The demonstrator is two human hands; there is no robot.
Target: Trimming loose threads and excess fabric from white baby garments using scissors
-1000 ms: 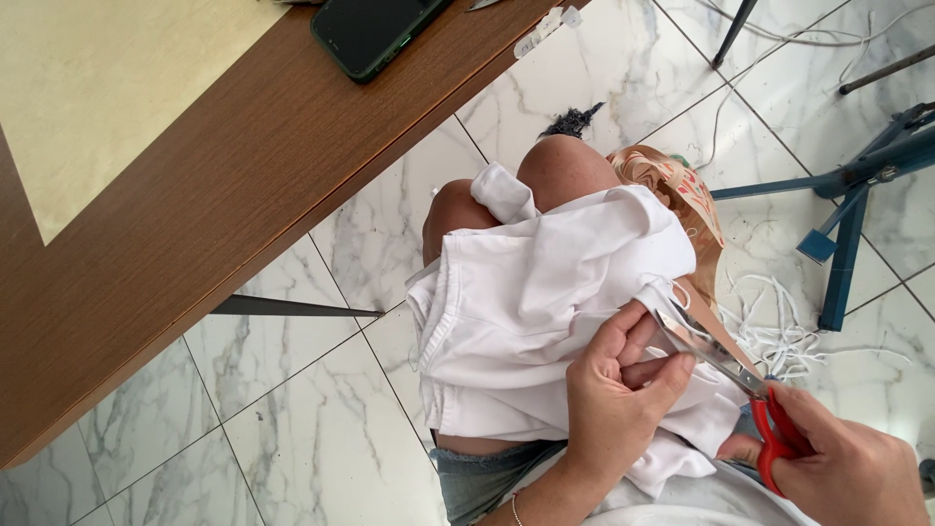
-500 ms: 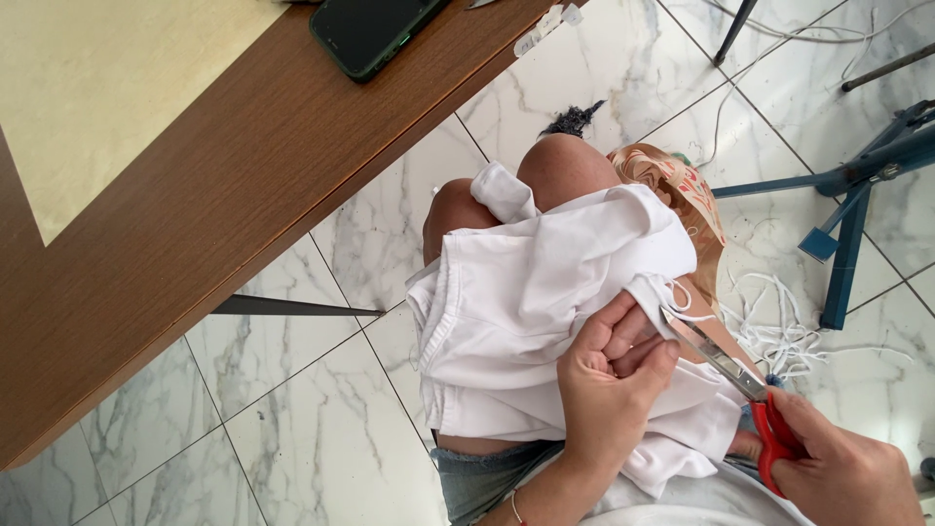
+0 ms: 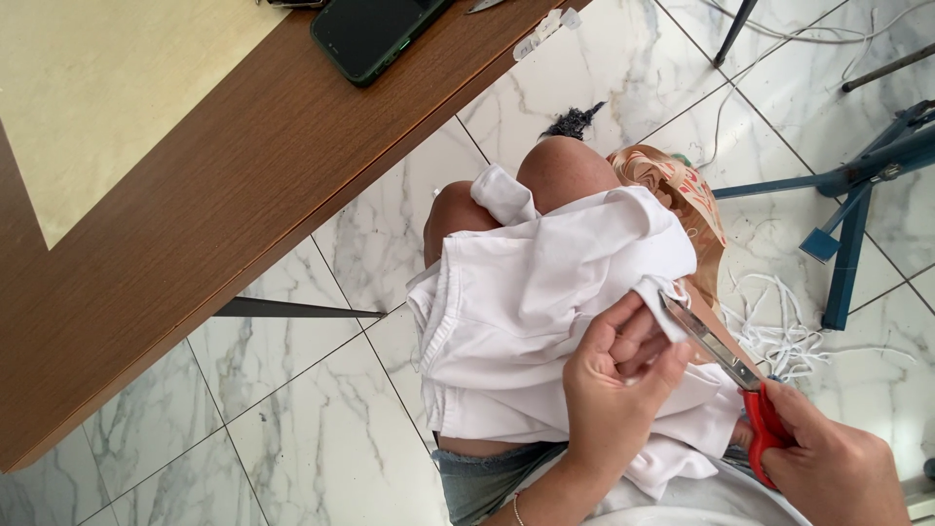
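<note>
A white garment [image 3: 536, 312] lies bunched over my knees. My left hand [image 3: 614, 390] pinches a fold of its edge near the right side. My right hand [image 3: 828, 463] grips red-handled scissors [image 3: 726, 365], whose metal blades point up-left and meet the cloth right at my left fingertips. Whether the blades are apart or together is hard to tell.
A brown wooden table [image 3: 224, 214] with a pale inset top fills the upper left; a dark phone [image 3: 375, 34] lies at its edge. The floor is white marble tile [image 3: 292, 438]. A patterned orange cloth [image 3: 682, 190], white cords [image 3: 779, 331] and a blue metal stand [image 3: 857, 185] sit at right.
My left hand has shifted its pinch on the garment's edge, and the scissors' blades have moved in against the fold.
</note>
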